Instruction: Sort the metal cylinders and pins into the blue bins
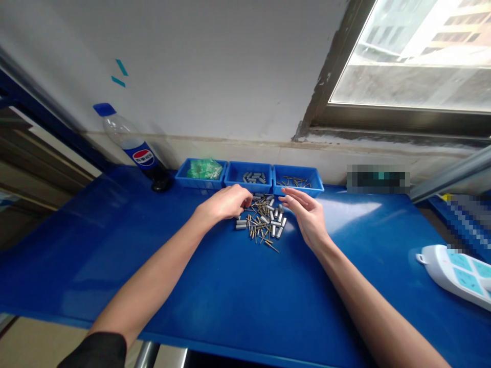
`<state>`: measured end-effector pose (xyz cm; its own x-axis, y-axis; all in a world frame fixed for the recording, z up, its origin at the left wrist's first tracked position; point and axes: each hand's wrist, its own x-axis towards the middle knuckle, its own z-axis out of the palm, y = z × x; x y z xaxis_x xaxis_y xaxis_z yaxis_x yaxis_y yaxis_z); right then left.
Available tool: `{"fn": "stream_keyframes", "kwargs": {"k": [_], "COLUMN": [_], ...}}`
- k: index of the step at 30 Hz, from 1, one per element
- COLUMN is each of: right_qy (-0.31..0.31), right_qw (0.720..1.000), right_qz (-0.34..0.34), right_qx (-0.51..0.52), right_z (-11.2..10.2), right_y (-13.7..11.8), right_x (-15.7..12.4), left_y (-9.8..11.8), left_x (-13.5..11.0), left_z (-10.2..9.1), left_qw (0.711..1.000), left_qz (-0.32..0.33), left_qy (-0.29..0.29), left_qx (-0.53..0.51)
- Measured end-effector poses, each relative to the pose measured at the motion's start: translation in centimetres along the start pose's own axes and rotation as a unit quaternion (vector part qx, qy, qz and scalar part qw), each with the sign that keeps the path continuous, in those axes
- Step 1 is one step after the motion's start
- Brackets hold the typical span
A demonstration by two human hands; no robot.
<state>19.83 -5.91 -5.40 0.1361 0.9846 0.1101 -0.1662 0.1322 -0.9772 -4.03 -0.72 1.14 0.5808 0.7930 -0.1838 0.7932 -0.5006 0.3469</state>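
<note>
dark sleeve [97,351], one, on our left arm. thin pins [251,230] and metal cylinders [284,222], mixed: loose on our blue table [230,291], before three blue bins [251,167]. left hand [226,202]: fingers curled beside the pins; we cannot tell whether gripping. right hand [307,212]: fingers outstretched, apart, near the cylinders.

Wears a plain, smooth-edged black sleeve [95,351], short enough to leave the left forearm [153,278] bare. Shows an uncovered right forearm [368,296] as far as the view reaches. Has a bare, slender-fingered left hand [228,201] and right hand [310,219].
</note>
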Motion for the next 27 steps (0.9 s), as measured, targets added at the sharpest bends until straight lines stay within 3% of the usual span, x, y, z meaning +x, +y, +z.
{"fn": "stream_keyframes", "kwargs": {"k": [5,10,19,27], "right_qy": [-0.003,-0.014,-0.09,-0.107], "right_qw": [1.0,1.0,0.995,0.993], "right_qz": [-0.001,0.014,0.016,0.04], "right_qx": [0.002,0.007,-0.031,-0.019], "right_z": [-0.1,-0.1,0.3,-0.1], "right_y": [0.2,0.2,-0.2,0.6], "right_x": [0.1,0.1,-0.3,-0.2], "left_y": [0.2,0.2,2.1,3.0], "left_x": [-0.1,-0.3,0.1,0.3], "left_z": [-0.3,-1.1,-1.1,-0.5], "left_qw": [1.0,0.996,0.947,0.941], "left_qz": [0.022,0.065,0.145,0.156], "left_qy": [0.003,0.027,0.131,0.143], "left_qx": [0.005,-0.057,-0.256,-0.265]}}
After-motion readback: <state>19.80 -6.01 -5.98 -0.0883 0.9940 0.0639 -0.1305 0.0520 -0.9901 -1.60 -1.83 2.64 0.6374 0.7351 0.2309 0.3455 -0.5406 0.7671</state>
